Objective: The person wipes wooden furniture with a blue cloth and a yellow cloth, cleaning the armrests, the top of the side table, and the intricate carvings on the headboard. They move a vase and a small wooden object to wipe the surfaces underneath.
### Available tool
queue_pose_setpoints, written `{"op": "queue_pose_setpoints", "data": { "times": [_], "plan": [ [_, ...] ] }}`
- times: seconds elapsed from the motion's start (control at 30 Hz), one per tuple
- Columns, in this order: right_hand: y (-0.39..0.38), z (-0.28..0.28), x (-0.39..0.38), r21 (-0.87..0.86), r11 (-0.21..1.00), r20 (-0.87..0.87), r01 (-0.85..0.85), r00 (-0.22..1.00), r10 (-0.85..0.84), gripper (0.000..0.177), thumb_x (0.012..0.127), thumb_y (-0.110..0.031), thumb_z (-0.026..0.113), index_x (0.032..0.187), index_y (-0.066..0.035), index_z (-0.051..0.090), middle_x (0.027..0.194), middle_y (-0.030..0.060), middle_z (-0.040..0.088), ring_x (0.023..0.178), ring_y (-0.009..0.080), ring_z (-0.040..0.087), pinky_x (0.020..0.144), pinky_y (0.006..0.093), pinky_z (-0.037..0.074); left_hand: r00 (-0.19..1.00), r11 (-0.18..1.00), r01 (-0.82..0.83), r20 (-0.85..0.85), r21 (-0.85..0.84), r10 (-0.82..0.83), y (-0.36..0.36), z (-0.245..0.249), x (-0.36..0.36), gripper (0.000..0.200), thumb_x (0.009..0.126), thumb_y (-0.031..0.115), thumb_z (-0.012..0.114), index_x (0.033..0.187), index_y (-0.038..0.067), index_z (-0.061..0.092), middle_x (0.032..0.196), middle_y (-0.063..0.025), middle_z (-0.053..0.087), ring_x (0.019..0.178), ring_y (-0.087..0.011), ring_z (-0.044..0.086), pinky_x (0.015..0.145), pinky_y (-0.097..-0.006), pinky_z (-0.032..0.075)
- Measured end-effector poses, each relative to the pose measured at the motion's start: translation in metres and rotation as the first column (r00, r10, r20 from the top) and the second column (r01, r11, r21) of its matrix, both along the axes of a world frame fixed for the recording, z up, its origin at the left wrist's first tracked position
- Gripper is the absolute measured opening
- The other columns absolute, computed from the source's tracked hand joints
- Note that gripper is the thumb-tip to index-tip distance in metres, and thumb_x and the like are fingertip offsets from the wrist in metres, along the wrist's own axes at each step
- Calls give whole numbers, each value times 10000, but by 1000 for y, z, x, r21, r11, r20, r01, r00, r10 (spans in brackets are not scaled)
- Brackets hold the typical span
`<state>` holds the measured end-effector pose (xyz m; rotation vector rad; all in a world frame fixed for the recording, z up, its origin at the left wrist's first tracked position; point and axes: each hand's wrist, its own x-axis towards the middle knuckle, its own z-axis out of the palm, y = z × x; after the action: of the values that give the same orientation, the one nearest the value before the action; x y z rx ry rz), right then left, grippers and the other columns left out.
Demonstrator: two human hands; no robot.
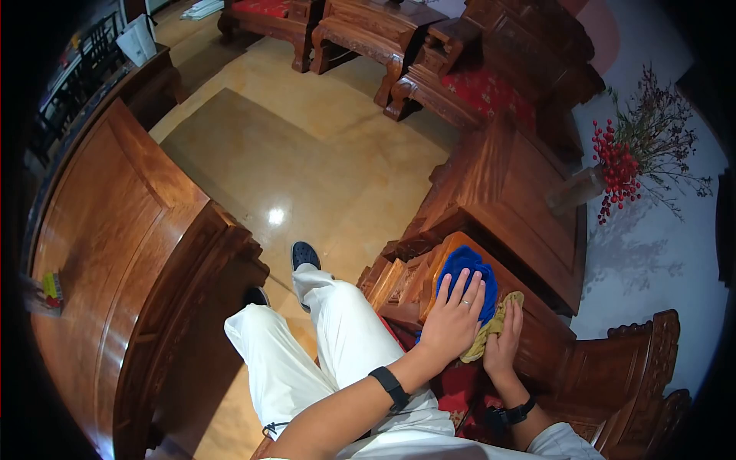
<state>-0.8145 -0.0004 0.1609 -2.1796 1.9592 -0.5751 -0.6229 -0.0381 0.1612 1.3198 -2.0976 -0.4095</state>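
My left hand [454, 316] lies flat on a blue cloth [469, 263], its fingers stretched out and slightly spread. Under that cloth is the wooden armrest [435, 284] of the carved chair I sit on. Beside it, my right hand [504, 345] is closed around a crumpled yellow cloth [491, 328], which touches or nearly touches the blue one. Part of the yellow cloth is hidden behind the fingers. Both wrists wear black bands.
A wooden side table [529, 207] adjoins the armrest, bearing a glass vase [576, 190] with red berries [616, 165]. At left stands a large wooden table [115, 199] with a small yellow-and-red packet [52, 288]. More carved furniture [368, 34] lines the far side of the tiled floor [307, 146].
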Motion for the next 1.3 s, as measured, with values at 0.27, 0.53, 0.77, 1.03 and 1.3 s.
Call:
{"op": "queue_pose_setpoints", "data": {
  "times": [0.27, 0.53, 0.77, 1.03, 1.3],
  "plan": [
    [-11, 1, 8, 5, 999, 73, 43, 996, -43, 743, 780, -51, 449, 1504, 69, 339, 1559, 307, 296, 1471, 501, 238, 1230, 554, 170, 1000, 1000, 19, -18, 18, -19, -20, 3, -4, 697, 912, 342, 623, 1475, -34, 458, 1578, -201, 411, 1503, -377, 306, 1238, -553, 167],
    [-56, -1, -9, -56, 998, 57, 14, 998, -11, 675, 812, -27, 462, 1482, 45, 415, 1530, 280, 392, 1463, 449, 315, 1239, 506, 199, 999, 999, -32, 3, 29, 32, -50, 2, -13, 640, 967, 389, 557, 1459, -15, 495, 1570, -172, 440, 1498, -348, 326, 1247, -524, 157],
    [-75, 7, -56, -44, 999, -9, 29, 1000, -29, 549, 841, -49, 530, 1383, 38, 523, 1454, 244, 487, 1391, 402, 436, 1190, 445, 327, 997, 997, -77, 14, 19, 77, -51, 4, -10, 612, 981, 395, 539, 1444, -4, 519, 1561, -156, 459, 1481, -323, 363, 1239, -503, 189],
    [-13, -1, -205, -3, 953, -85, 303, 949, -303, 545, 874, -48, 514, 1412, 38, 494, 1471, 273, 464, 1400, 429, 414, 1208, 459, 286, 998, 998, -67, 11, -5, 67, -50, 4, -7, 593, 980, 383, 544, 1423, -12, 539, 1536, -176, 485, 1463, -347, 388, 1231, -516, 208],
    [-12, -14, -231, 79, 755, 194, 651, 732, -653, 446, 875, -81, 571, 1300, 45, 615, 1434, 247, 546, 1366, 393, 484, 1153, 436, 367, 997, 995, -76, -10, -59, 76, -50, 4, -6, 555, 973, 363, 550, 1372, -20, 583, 1494, -189, 528, 1438, -362, 421, 1224, -521, 226]
  ]
}}
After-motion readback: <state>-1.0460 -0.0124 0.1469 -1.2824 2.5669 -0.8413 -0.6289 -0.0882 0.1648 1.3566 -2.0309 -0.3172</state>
